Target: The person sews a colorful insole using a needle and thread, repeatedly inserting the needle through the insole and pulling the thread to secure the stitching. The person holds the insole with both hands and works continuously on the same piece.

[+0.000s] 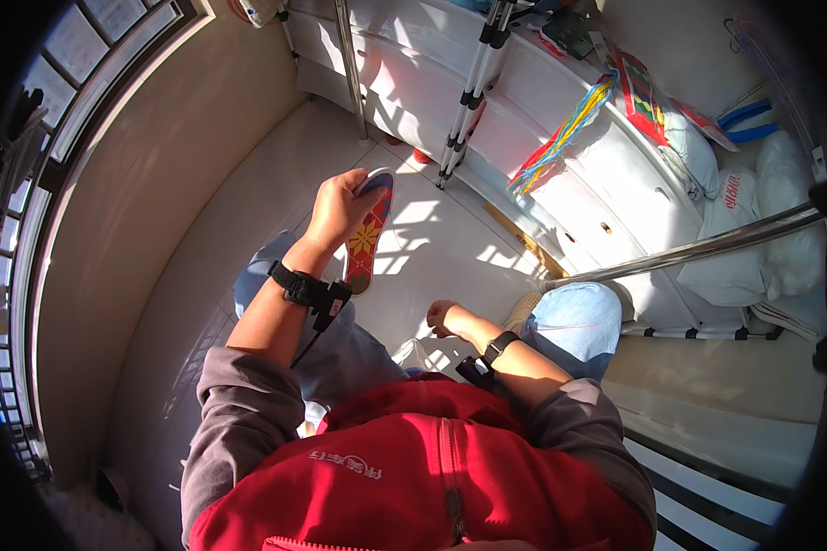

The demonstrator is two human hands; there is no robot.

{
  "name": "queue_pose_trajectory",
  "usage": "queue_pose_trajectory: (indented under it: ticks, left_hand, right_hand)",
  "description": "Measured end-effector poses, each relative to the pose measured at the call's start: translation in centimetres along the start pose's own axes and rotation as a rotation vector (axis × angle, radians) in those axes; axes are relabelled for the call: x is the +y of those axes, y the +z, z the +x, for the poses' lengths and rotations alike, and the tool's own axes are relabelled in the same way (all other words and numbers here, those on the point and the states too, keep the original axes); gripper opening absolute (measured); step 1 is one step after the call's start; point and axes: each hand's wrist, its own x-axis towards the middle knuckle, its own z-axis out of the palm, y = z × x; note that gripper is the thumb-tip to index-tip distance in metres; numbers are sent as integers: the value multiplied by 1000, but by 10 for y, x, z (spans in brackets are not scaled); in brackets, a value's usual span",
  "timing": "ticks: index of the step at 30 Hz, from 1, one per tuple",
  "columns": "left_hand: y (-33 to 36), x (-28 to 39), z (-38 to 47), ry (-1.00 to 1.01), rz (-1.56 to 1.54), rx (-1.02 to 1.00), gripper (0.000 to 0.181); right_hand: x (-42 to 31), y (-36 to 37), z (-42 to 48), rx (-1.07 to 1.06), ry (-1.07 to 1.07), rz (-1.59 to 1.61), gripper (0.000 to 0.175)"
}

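My left hand grips the upper end of an embroidered insole, thumb across its face. The insole has a red ground, a yellow star-shaped flower and green and blue patches, with a white edge. A thin pale thread hangs beside its right side; where it ends is not clear. Lower and to the right, my right hand hovers between my knees with its fingers curled, apart from the insole. Whether a needle or thread is pinched in it is too small to tell. Each wrist wears a black strap with a small device.
A bundle of coloured embroidery threads hangs over white drawer cabinets. Metal poles stand before them, and a chrome rail crosses at right. White bags rest beyond it. A barred window is at left.
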Motion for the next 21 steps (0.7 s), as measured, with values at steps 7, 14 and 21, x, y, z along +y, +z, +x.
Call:
queue_pose_trajectory:
  ticks: [7,14,21]
  left_hand:
    - [64,-1,-2,176,166,-498,19]
    - [55,-12,16,167,-29,-456,15]
    - [42,-38,55,11,-205,-523,16]
  right_hand:
    - [159,49,84,-217,620,195,28]
    - [159,55,64,-499,573,298,32]
    - [115,80,103,-412,-586,-368,15]
